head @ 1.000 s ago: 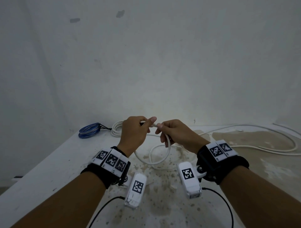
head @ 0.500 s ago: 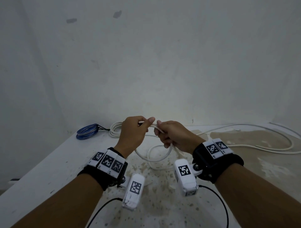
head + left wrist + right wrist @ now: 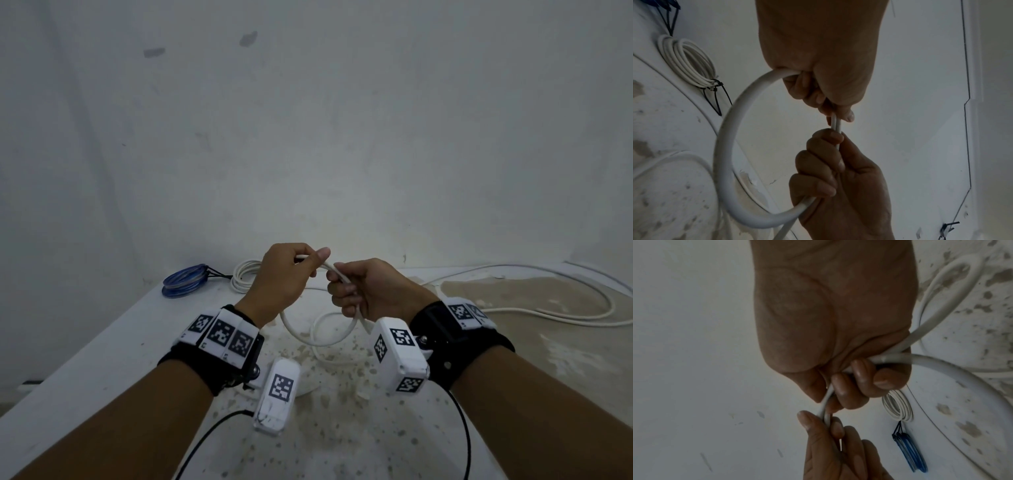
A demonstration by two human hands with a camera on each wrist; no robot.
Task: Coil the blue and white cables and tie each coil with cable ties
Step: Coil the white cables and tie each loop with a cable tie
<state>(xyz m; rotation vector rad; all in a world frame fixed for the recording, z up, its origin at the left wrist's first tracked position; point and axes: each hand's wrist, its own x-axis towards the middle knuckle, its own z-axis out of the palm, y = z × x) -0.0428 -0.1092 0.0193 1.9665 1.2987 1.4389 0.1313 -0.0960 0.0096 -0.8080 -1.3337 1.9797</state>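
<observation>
Both hands hold a thick white cable above the table and bend it into one round loop (image 3: 317, 337). My left hand (image 3: 310, 260) pinches two strands together at the top of the loop, thumb over them. My right hand (image 3: 342, 284) is curled round the same strands right beside it. In the left wrist view the loop (image 3: 725, 146) arcs from the left hand (image 3: 824, 97) to the right hand (image 3: 828, 162). In the right wrist view the right hand (image 3: 849, 386) grips the cable (image 3: 941, 368). A tied blue coil (image 3: 183, 282) and a tied white coil (image 3: 245, 277) lie at the back left.
The loose length of the white cable (image 3: 548, 310) snakes over the right side of the stained white table (image 3: 85, 359). A wall stands close behind the table. Black cable-tie tails (image 3: 715, 99) stick out from the tied white coil (image 3: 688, 61). The blue coil (image 3: 910, 452) lies beyond it.
My right hand has closed up against the left hand and rolled at the wrist, bringing its strand alongside the left hand's. The left hand has stayed nearly still.
</observation>
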